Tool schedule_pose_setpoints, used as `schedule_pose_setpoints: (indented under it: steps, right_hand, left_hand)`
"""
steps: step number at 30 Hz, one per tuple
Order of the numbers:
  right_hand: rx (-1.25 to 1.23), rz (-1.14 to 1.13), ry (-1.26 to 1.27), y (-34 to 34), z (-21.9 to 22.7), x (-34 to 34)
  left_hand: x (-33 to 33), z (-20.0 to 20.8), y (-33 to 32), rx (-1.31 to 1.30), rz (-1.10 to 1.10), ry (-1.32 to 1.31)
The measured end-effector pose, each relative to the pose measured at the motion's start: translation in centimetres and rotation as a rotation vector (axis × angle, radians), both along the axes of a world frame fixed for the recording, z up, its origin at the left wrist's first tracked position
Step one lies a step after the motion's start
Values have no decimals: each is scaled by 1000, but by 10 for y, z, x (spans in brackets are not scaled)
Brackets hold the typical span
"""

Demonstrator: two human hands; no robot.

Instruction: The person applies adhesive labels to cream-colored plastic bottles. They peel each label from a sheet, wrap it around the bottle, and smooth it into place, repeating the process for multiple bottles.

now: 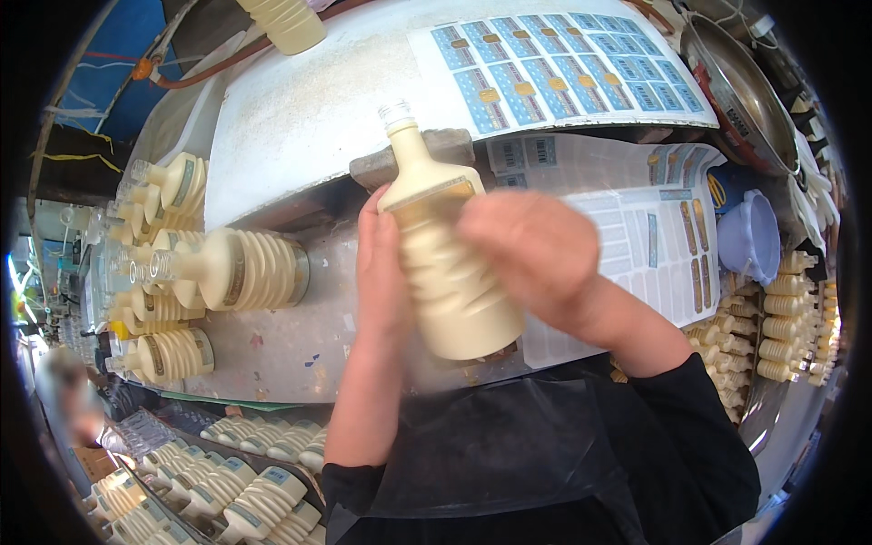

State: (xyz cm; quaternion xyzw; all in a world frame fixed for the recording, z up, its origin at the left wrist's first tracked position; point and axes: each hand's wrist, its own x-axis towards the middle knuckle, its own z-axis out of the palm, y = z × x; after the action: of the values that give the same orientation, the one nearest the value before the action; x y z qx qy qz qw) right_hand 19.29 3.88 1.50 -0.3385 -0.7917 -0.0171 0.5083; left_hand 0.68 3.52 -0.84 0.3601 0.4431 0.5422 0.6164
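Observation:
A cream-coloured bottle (461,304) with a ridged, wavy body and a clear threaded neck lies tilted in front of me, its neck pointing away. A gold-and-grey label (431,200) crosses its shoulder. My left hand (380,263) grips the bottle along its left side, fingers reaching toward the shoulder. At the bottle's right side, my right hand (536,245) is curled and blurred by motion, its fingertips by the label's right end. Whatever those fingers may hold is hidden. Behind the bottle's neck sits a worn block (413,156).
Sheets of blue-and-gold labels (536,77) lie on the white board (309,109); a partly used label sheet (618,227) is at right. Similar bottles (259,270) crowd the left, with more in crates (254,504) below. A lilac bucket (750,236) and metal basin (740,86) stand right.

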Motion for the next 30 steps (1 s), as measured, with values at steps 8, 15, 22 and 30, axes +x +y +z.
schedule_pose_setpoints:
  steps: [8, 15, 22, 30]
  right_hand:
    - [-1022, 27, 519, 25, 11, 13]
    - [-1342, 160, 570, 33, -4, -5]
    - [-1365, 170, 644, 29, -4, -6]
    - [-1216, 74, 444, 34, -8, -5]
  left_hand:
    - [-2, 0, 1, 1, 29, -55]
    - [-8, 9, 5, 28, 30, 84]
    - [-9, 1, 8, 50, 53, 41]
    - [-12, 0, 11, 11, 47, -32]
